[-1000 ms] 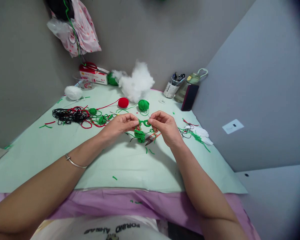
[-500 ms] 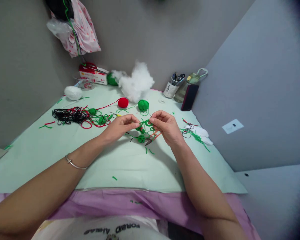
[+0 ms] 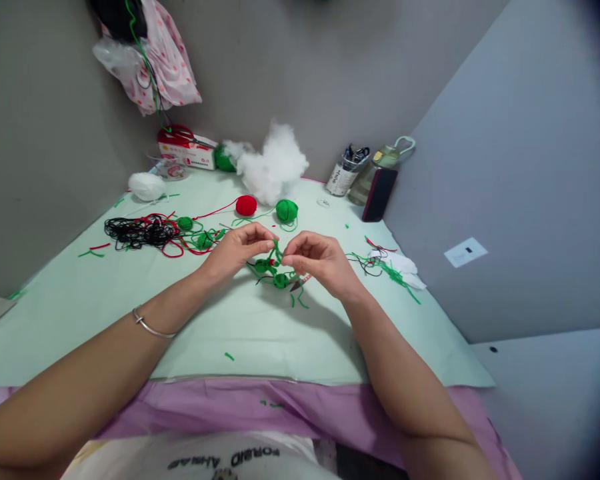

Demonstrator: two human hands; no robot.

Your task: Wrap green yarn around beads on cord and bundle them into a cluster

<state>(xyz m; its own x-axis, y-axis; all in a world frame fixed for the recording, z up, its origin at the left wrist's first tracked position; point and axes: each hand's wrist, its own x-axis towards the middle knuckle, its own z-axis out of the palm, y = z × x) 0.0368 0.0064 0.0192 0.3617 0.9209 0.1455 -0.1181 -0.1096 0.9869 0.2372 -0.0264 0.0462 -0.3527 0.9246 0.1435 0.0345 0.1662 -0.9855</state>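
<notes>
My left hand [image 3: 239, 249] and my right hand [image 3: 316, 262] meet over the pale green mat [image 3: 240, 320], fingers pinched together on a small green yarn piece [image 3: 273, 267] with knotted lumps and loose strands. Its lower part rests on the mat between the two hands. A silver bangle [image 3: 150, 325] sits on my left wrist. Small snips [image 3: 300, 283] lie just under my right hand, partly hidden.
A green yarn ball [image 3: 287, 210] and a red yarn ball [image 3: 246, 205] lie behind the hands. Black and red yarn tangle [image 3: 143, 231] at left. White stuffing [image 3: 275, 167], a jar of tools [image 3: 345, 175], a bottle [image 3: 375, 170] and a dark phone [image 3: 379, 195] stand at the back. Yarn scraps [image 3: 390, 270] lie right.
My right hand has moved left and down toward my left hand. The green yarn piece has dropped lower, nearer the mat.
</notes>
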